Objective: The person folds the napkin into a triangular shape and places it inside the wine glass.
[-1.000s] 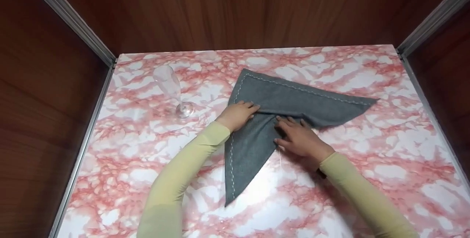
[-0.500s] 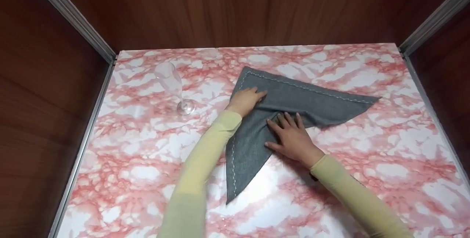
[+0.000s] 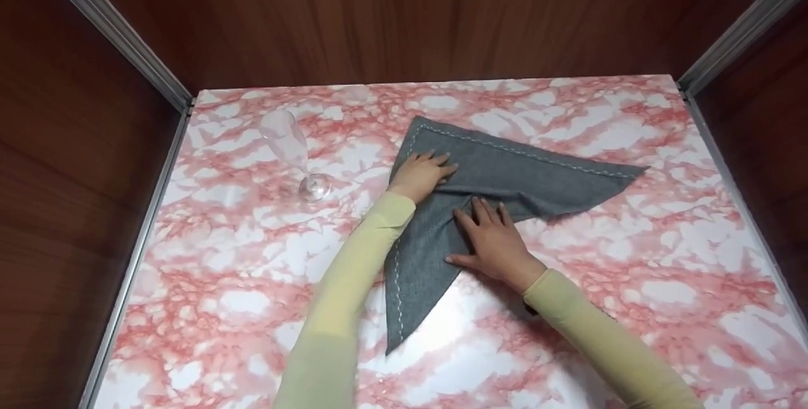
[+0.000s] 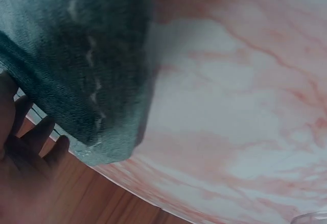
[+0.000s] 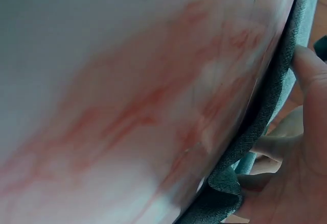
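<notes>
A grey cloth napkin (image 3: pixel 517 175) with white stitching lies folded in a V shape on the pink marbled table (image 3: pixel 631 257). My left hand (image 3: pixel 421 174) rests flat on its far left part, near the corner, fingers spread over the fabric. My right hand (image 3: pixel 492 238) presses flat on the lower flap beside the fold, fingers straight and pointing away from me. In the left wrist view the napkin (image 4: pixel 76 71) hangs over my fingers (image 4: pixel 30 147). The right wrist view shows the napkin's edge (image 5: pixel 265 117) against my fingers (image 5: pixel 311 81).
A clear stemmed glass (image 3: pixel 293 153) stands on the table to the left of the napkin, close to my left forearm. Dark wooden walls (image 3: pixel 404 17) with metal corner strips (image 3: pixel 107 30) enclose the table on three sides.
My left hand has moved up the napkin from the fold toward its far corner. My right hand has slid a little to the left along the lower flap.
</notes>
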